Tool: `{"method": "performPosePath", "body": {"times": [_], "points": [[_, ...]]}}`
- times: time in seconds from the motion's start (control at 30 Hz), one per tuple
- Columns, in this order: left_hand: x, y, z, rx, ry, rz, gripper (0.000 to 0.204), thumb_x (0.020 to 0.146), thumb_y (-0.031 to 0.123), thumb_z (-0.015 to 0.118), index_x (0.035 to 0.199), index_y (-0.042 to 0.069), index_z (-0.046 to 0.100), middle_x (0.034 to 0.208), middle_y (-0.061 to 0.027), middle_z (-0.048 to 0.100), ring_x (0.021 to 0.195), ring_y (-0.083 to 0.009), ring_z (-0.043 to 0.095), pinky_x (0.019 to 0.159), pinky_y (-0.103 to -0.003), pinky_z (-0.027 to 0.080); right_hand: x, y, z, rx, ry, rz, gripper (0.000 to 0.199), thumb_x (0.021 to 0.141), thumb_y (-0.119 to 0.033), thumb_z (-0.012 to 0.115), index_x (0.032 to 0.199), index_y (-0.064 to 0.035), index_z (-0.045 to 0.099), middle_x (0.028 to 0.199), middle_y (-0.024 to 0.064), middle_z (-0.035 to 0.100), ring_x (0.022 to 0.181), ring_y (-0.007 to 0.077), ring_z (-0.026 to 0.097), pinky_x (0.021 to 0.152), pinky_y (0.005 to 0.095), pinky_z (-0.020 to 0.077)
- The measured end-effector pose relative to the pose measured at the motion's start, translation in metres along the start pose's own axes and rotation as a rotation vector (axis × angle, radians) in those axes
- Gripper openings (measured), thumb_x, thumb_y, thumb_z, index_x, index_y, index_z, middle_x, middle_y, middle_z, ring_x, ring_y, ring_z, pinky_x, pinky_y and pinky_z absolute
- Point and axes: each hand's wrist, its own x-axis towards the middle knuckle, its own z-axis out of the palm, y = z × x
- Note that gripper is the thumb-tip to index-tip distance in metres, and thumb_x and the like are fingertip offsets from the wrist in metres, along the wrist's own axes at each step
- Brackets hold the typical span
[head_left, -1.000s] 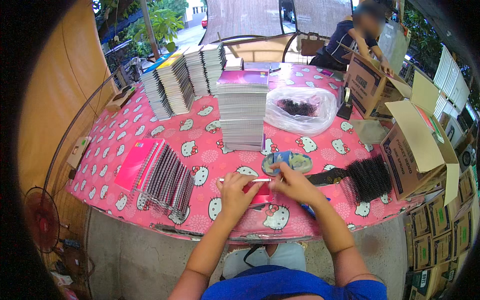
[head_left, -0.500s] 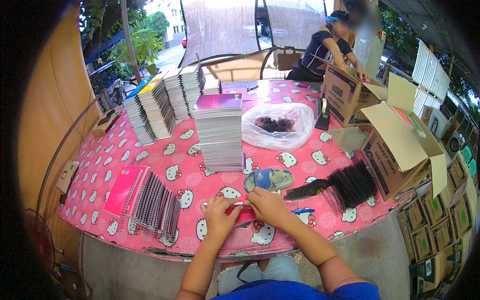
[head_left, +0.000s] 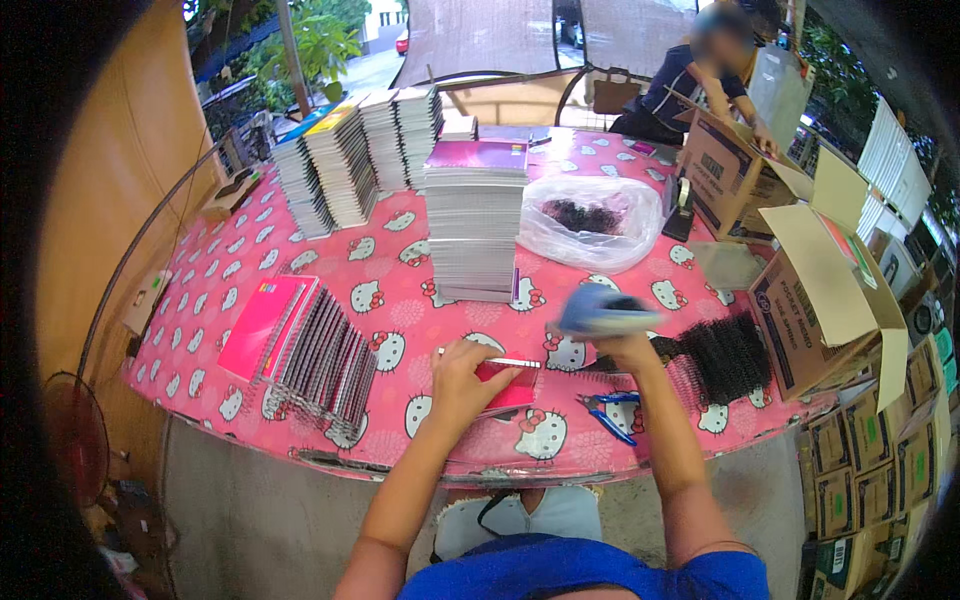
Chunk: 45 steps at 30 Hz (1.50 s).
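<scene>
My left hand (head_left: pixel 466 384) grips a small pink-red notebook (head_left: pixel 508 392) near the table's front edge, thumb along its white page edge. To its right, my raised right hand (head_left: pixel 626 350) is closed on a blue slipper (head_left: pixel 603 314), smeared by motion above the table. Just below that hand lie blue-handled pliers (head_left: pixel 617 418). A heap of black spiral binding coils (head_left: pixel 728 362) rests to the right, with loose coils trailing toward the notebook. On the left stands a stack of spiral-bound notebooks (head_left: pixel 318 352) with a pink cover on top.
A tall notebook stack (head_left: pixel 474 225) stands ahead, with more stacks (head_left: pixel 345 155) at the back left. Beyond are a plastic bag (head_left: pixel 640 235) of coils and a tape dispenser (head_left: pixel 680 212). Open cardboard boxes (head_left: pixel 815 320) line the right; a co-worker (head_left: pixel 690 85) reaches into one.
My right hand has left the notebook, taken hold of the slipper and lifted it off the table. My left hand stays on the notebook. The view has shifted, uncovering the pliers.
</scene>
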Motion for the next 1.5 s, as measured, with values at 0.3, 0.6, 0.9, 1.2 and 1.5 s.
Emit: {"method": "performPosePath", "body": {"times": [0.3, 0.6, 0.9, 1.2, 1.5], "points": [[0.012, 0.003, -0.008, -0.087, -0.085, -0.117, 0.037, 0.064, 0.022, 0.082, 0.094, 0.006, 0.068, 0.084, -0.0077, 0.066, 0.080, -0.0234, 0.062, 0.076, -0.036, 0.047, 0.024, -0.006, 0.008, -0.599, -0.209, 0.118, 0.042, 0.056, -0.001, 0.068, 0.097, -0.0025, 0.061, 0.084, 0.0029, 0.065, 0.080, 0.0199, 0.064, 0.072, 0.0335, 0.0495], [-0.013, -0.024, -0.018, -0.401, 0.046, -0.381, 0.030, 0.075, 0.002, 0.073, 0.103, 0.000, 0.065, 0.099, -0.0087, 0.064, 0.085, -0.0155, 0.062, 0.071, -0.028, 0.051, 0.045, 0.002, 0.036, -0.617, -0.274, 0.121, 0.050, 0.055, 0.000, 0.068, 0.105, -0.0036, 0.061, 0.082, 0.0068, 0.067, 0.079, 0.0193, 0.064, 0.069, 0.0329, 0.0497], [-0.024, -0.044, -0.019, -0.892, 0.069, -0.590, 0.027, 0.083, -0.009, 0.062, 0.109, -0.004, 0.064, 0.105, -0.0128, 0.066, 0.089, -0.0150, 0.064, 0.078, -0.026, 0.054, 0.058, 0.017, 0.043, -0.685, -0.406, -0.012, 0.031, 0.064, -0.009, 0.067, 0.093, -0.0068, 0.059, 0.086, 0.0145, 0.066, 0.081, 0.0332, 0.064, 0.069, 0.0407, 0.0479], [-0.024, -0.035, -0.018, -0.968, 0.112, -0.483, 0.016, 0.079, -0.009, 0.066, 0.093, -0.002, 0.064, 0.099, -0.0128, 0.067, 0.091, -0.0181, 0.064, 0.081, -0.030, 0.053, -0.018, 0.019, 0.008, -1.368, -0.015, -0.122, 0.062, 0.071, -0.021, 0.073, 0.125, -0.0059, 0.047, 0.130, 0.0217, 0.046, 0.119, 0.0400, 0.043, 0.096, 0.0488, 0.0381], [-0.055, 0.009, -0.004, -0.345, 0.056, -0.017, 0.016, 0.074, -0.004, 0.068, 0.089, -0.001, 0.065, 0.090, -0.0153, 0.068, 0.086, -0.0291, 0.066, 0.074, -0.034, 0.053, -0.131, 0.007, 0.011, -1.233, 0.014, 0.173, 0.050, 0.077, -0.028, 0.070, 0.117, -0.0030, 0.055, 0.106, 0.0168, 0.057, 0.100, 0.0352, 0.053, 0.086, 0.0440, 0.0419]]}}
